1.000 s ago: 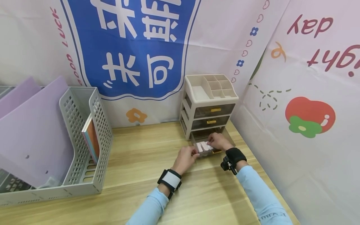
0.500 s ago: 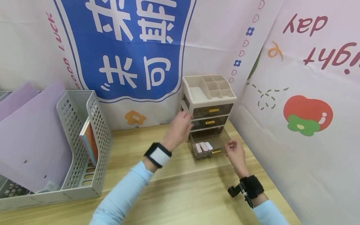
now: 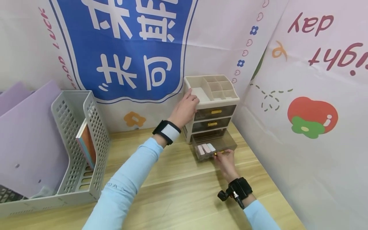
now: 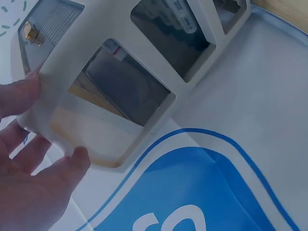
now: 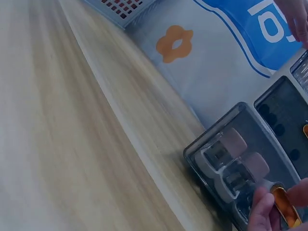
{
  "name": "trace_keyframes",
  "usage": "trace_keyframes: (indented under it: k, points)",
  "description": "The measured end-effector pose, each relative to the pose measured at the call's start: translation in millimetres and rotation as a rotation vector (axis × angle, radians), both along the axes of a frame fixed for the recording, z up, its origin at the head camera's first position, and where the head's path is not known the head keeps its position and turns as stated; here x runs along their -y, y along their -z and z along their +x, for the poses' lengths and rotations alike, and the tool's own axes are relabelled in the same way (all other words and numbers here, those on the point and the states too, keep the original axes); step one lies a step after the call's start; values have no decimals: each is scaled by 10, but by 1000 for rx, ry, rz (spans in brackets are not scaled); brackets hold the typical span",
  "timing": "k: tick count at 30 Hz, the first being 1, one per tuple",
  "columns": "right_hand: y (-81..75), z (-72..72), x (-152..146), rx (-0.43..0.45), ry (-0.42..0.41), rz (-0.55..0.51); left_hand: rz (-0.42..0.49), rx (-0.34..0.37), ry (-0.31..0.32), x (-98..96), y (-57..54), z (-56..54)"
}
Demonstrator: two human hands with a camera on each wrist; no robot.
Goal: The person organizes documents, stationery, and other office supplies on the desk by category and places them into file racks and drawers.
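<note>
A cream desktop drawer organizer stands in the table's back corner, its bottom drawer pulled out. My left hand grips the organizer's top left edge. In the left wrist view, that hand's fingers and thumb lie around the cream frame. The right hand pinches the gold handle on the front of the open drawer. Inside this smoky clear drawer, at the left, lie three small rounded blocks, pinkish and white. Both upper drawers are closed.
Small compartments top the organizer. At left stands a grey perforated file rack holding purple folders and thin books. A printed cloth hangs behind, and a white wall covering runs along the right side.
The left hand has moved from the drawer's front left corner up to the organizer's top edge. The right hand has left the blocks, swung right, then taken hold of the drawer handle.
</note>
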State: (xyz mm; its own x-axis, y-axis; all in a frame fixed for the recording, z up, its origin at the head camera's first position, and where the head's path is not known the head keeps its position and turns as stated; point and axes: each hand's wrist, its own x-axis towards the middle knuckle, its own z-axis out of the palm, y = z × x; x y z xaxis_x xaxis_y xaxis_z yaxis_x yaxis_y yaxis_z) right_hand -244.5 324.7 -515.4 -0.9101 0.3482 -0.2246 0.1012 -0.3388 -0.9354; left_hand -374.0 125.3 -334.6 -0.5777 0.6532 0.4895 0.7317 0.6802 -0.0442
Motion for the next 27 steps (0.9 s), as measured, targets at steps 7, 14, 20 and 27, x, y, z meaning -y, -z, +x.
trace_keyframes:
  k: [7, 14, 20, 27]
  points:
    - [-20, -130, -69, -30, 50, 24, -31, -11, -29, -61, -37, 62]
    - [7, -118, 44, -26, 87, 8, -36, 29, -47, -32, -15, 111]
    - [-29, -258, 102, -32, 57, 63, -64, 3, -61, -84, -28, 159]
    - [-43, -543, 25, -66, 80, 71, -94, 32, -37, -236, -29, 253]
